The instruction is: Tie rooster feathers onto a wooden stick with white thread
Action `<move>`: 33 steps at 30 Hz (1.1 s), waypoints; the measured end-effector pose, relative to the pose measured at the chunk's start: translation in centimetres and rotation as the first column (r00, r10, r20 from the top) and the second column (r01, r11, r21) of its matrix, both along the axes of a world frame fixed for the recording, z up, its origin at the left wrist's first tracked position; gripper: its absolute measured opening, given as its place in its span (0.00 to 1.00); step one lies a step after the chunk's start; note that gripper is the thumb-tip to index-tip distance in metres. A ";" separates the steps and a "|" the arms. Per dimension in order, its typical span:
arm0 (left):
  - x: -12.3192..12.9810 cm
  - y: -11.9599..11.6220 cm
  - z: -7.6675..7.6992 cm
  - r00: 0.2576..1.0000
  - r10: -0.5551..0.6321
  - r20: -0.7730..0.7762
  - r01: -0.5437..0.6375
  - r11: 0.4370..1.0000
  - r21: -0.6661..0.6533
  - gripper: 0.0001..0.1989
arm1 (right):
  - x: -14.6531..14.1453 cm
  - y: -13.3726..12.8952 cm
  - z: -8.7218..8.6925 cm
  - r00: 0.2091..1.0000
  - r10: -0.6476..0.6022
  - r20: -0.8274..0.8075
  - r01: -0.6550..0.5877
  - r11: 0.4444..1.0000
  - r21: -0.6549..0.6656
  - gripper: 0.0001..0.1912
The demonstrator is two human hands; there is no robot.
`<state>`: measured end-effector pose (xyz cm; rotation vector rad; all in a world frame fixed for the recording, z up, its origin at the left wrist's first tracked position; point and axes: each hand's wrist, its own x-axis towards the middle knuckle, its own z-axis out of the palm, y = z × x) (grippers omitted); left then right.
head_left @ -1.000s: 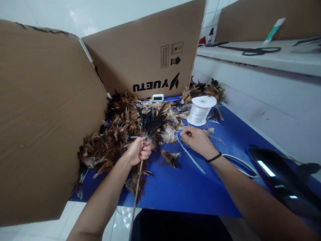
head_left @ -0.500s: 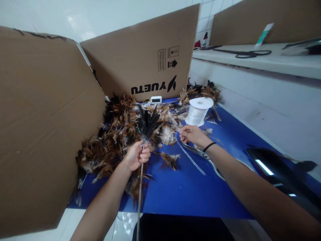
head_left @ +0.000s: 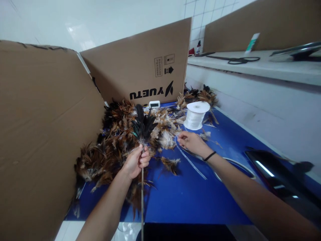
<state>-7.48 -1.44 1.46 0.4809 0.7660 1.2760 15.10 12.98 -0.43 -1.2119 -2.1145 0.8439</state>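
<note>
Stick swung straighter — my left hand grips it, right hand pinches ribbon near the spool — binding probably, wants tension

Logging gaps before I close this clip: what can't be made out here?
All in the head view:
Stick: lower end cut off by the bottom edge.
Silver scissors: middle hidden behind the right forearm.
White ribbon: upper end hidden by the right hand.
White display: readout too small.

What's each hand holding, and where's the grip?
Left hand: the stick, just below the black feathers. Right hand: apparently the strip, pinched near its curved far end; exact contact too small to tell.
</note>
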 end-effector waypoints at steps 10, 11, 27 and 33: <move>0.4 -0.2 0.2 0.991 0.057 -0.120 -0.052 0.998 0.042 0.14 | 3.8 -6.3 1.3 0.743 -0.191 0.642 -0.059 0.936 0.347 0.12; 0.5 -0.2 0.2 0.990 0.060 -0.128 -0.055 0.997 0.045 0.14 | 4.0 -6.6 1.2 0.721 -0.192 0.666 -0.064 0.938 0.341 0.12; 2.8 -0.7 -0.2 0.949 0.152 -0.276 -0.139 0.988 0.066 0.22 | 3.3 -7.1 1.1 0.857 -0.225 0.464 -0.005 0.897 0.443 0.08; 4.0 -1.3 -0.2 0.926 0.126 -0.355 -0.107 0.992 0.071 0.22 | -3.5 -8.1 3.7 0.979 0.168 -0.111 -0.158 0.983 0.095 0.08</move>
